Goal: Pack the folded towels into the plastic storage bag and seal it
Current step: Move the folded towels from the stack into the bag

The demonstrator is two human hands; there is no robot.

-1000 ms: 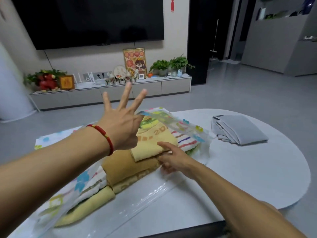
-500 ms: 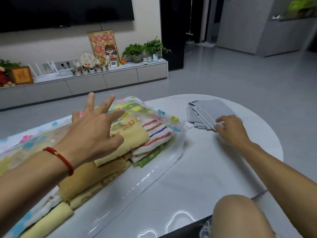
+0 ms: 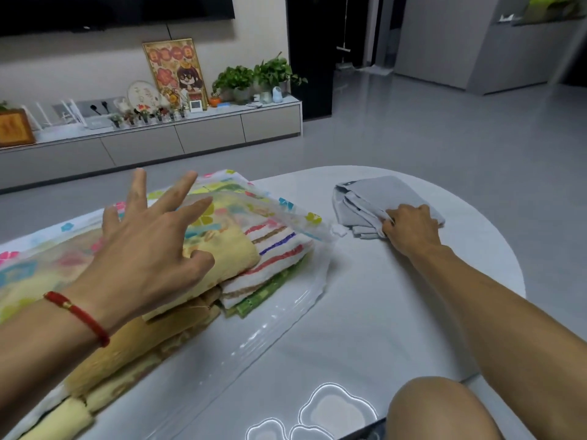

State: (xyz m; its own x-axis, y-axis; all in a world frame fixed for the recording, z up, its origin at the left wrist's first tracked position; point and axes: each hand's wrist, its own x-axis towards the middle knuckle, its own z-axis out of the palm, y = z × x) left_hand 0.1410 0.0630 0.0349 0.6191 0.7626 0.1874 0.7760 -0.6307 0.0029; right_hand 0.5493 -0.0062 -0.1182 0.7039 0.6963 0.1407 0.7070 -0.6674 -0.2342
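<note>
A clear plastic storage bag [image 3: 279, 315] with coloured flower prints lies open across the left of the white table [image 3: 365, 328]. Inside it sit several folded towels: a yellow one [image 3: 232, 258] on top, a striped white one [image 3: 279, 252], a green one [image 3: 266, 296] beneath, and darker yellow ones [image 3: 127, 363] nearer me. My left hand [image 3: 149, 249] hovers over the bag with fingers spread, holding nothing. A folded grey towel [image 3: 378, 195] lies apart on the right of the table. My right hand [image 3: 409, 230] grips its near edge.
The table's rounded edge curves behind the grey towel and down the right side. My knee [image 3: 441, 408] shows at the bottom right. A low TV cabinet [image 3: 197, 134] with plants and a picture stands across grey floor beyond the table.
My right hand left the towels in the bag, reached right and closed on the grey towel's edge. My left hand lowered toward the bag. The view turned slightly right.
</note>
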